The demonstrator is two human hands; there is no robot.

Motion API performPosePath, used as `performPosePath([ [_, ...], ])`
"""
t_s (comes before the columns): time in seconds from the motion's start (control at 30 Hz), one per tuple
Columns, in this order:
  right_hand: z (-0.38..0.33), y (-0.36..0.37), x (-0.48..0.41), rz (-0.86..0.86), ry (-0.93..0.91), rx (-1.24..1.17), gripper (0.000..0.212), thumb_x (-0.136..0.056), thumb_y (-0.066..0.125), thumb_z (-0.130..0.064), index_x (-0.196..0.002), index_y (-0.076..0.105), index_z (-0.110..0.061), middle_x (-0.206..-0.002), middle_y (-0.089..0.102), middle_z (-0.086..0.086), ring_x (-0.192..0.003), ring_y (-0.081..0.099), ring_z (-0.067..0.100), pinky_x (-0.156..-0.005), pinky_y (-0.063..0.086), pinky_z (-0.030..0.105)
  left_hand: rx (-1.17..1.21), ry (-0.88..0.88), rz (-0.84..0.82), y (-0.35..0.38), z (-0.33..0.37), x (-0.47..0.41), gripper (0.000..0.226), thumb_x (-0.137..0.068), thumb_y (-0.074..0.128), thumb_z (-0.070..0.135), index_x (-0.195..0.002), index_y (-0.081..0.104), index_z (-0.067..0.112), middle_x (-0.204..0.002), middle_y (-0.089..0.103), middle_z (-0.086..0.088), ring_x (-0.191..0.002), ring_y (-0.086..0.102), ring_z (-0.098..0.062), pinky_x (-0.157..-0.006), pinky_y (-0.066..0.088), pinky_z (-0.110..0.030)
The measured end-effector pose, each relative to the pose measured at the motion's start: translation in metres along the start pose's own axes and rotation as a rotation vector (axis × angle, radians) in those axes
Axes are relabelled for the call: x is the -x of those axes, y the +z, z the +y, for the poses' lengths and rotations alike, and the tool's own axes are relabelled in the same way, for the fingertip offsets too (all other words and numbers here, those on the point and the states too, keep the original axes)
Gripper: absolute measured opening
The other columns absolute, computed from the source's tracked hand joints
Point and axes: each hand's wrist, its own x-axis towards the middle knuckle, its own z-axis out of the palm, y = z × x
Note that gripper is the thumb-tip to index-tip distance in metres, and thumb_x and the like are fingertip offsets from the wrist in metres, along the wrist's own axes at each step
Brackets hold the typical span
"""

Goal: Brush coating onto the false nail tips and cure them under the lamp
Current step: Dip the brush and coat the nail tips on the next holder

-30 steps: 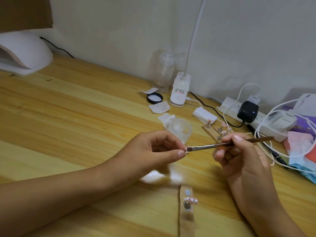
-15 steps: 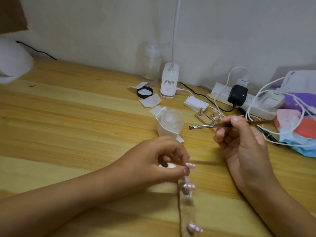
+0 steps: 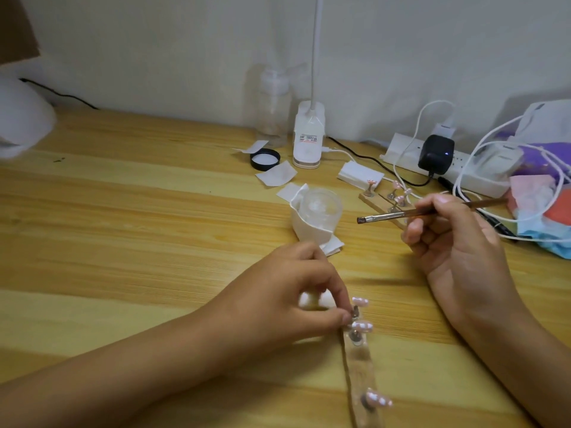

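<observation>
Head view, left hand: the left hand (image 3: 287, 291) lies low over the wooden table (image 3: 123, 227). Its thumb and forefinger pinch narrowly on a small metal stand (image 3: 355, 312) that carries a pink nail tip (image 3: 360, 301).
Near strip: the pinched stand is at the far end of the near wooden strip (image 3: 360, 375); I cannot tell whether it touches the strip. A second nail tip (image 3: 361, 326) stands just beside it, and a third nail tip (image 3: 378, 400) stands near the bottom edge.
Right hand: the right hand (image 3: 457, 242) is raised above the table, fingers curled round the brush (image 3: 401, 215). The brush points left, and its bristles touch nothing.
Clear cup: the clear cup (image 3: 321, 208), wrapped in white paper, stands near the bristles.
Far strip: the far wooden strip (image 3: 383, 200) holds more tips on stands, just beyond the right fingers.
Curing lamp: the curing lamp (image 3: 21, 125) is white and blurred at the left edge, well apart from both hands.
Back of table: a desk lamp base (image 3: 309, 140), a clear bottle (image 3: 273, 109), a black lid (image 3: 265, 159) and a power strip (image 3: 482, 180) sit near the wall.
</observation>
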Motion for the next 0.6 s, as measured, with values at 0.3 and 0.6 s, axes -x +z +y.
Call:
performPosePath([
  [0.3, 0.002, -0.002, 0.000, -0.017, -0.031, 0.034, 0.037, -0.098, 0.050, -0.017, -0.070, 0.072, -0.023, -0.066, 0.061, -0.004, -0.060, 0.057, 0.008, -0.060, 0.049, 0.017, -0.080, 0.013, -0.003, 0.007, 0.009, 0.009, 0.021, -0.074, 0.071, 0.049, -0.089, 0.067, 0.035, -0.068, 0.048, 0.016, -0.066, 0.050, -0.003, -0.057, 0.036, -0.025],
  [0.6, 0.005, -0.003, 0.001, -0.059, -0.064, 0.068, 0.032, -0.096, 0.049, -0.019, -0.073, 0.071, -0.024, -0.064, 0.060, -0.005, -0.060, 0.057, 0.008, -0.060, 0.049, 0.017, 0.176, -0.118, -0.020, 0.008, 0.007, 0.007, 0.014, -0.077, 0.078, 0.038, -0.084, 0.069, 0.030, -0.054, 0.042, 0.013, -0.052, 0.039, -0.003, -0.056, 0.032, -0.025],
])
